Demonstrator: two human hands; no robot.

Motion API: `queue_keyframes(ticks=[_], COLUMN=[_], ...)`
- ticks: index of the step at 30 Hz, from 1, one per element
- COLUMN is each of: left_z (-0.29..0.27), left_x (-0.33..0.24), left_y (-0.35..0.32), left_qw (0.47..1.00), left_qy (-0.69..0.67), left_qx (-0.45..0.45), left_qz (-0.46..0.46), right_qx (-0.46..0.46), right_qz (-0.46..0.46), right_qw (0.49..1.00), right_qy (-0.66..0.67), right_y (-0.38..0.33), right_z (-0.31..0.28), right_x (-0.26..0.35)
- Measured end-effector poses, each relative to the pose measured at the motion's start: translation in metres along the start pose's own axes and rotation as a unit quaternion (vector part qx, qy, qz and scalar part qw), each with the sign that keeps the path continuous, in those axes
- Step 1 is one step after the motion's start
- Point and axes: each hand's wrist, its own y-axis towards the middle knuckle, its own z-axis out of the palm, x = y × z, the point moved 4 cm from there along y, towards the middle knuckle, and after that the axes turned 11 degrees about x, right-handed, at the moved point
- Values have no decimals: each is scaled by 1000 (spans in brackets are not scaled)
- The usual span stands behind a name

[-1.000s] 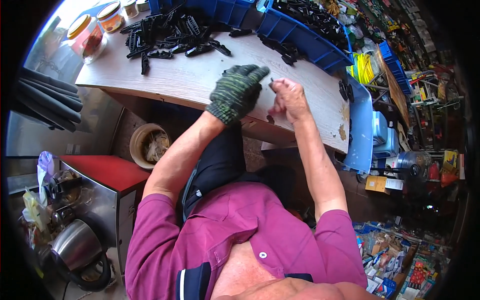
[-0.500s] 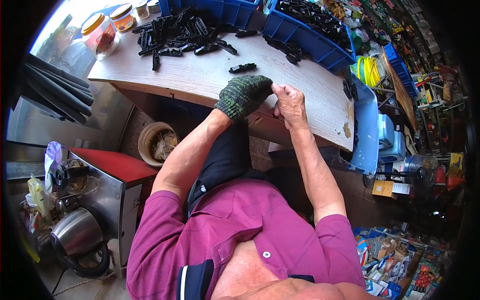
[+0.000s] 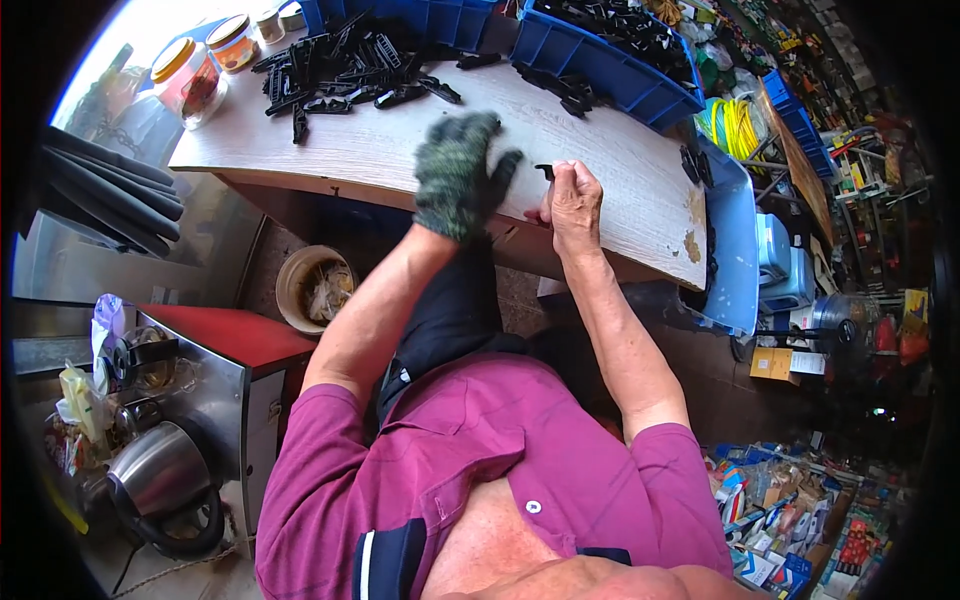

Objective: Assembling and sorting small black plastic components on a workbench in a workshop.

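My left hand point(image 3: 455, 170) wears a dark green and black knitted glove. It is over the near part of the pale tabletop point(image 3: 350, 150), thumb apart from the fingers and slightly smeared by motion, with nothing visible in it. Bare, my right hand point(image 3: 575, 200) pinches a small black plastic piece point(image 3: 545, 170) between thumb and fingers at the table's front edge. Most of that piece is hidden by the fingers. Beyond my left hand lies a heap of long black plastic parts point(image 3: 340, 70). More black parts point(image 3: 560, 90) lie beside the blue crate.
Blue crates point(image 3: 600, 65) stand along the table's back, one full of black parts. Lidded jars point(image 3: 185, 80) are at the far left. A light blue bin point(image 3: 735, 240) hangs by the right end. Below are a bucket point(image 3: 310, 285) and a steel kettle point(image 3: 160, 470).
My left hand has come away from my right and moved left and up the table, its fingers spreading. It now covers where a lone black part lay. The piece in my right hand now shows.
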Motion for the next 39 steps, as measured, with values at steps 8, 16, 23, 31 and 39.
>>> queue_keyframes(ticks=[8, 16, 23, 31, 39], left_z=[16, 23, 35, 45, 44], left_x=[32, -4, 0, -31, -30], left_y=[18, -2, -2, -8, -15], left_qw=[979, 921, 901, 928, 922], left_qy=[49, -286, -352, -329, -325], left_qx=[200, 262, 236, 102, 95], left_qz=[14, -29, -90, -139, -185], right_qx=[-67, -78, -95, -126, -132], right_qz=[65, 41, 26, 12, 61], right_qw=[980, 980, 985, 990, 984], right_qy=[177, 178, 142, 56, 103], right_y=[0, -1, -1, -7, -14], right_z=[1, 0, -1, -14, -1], right_x=[6, 9, 4, -3, 16])
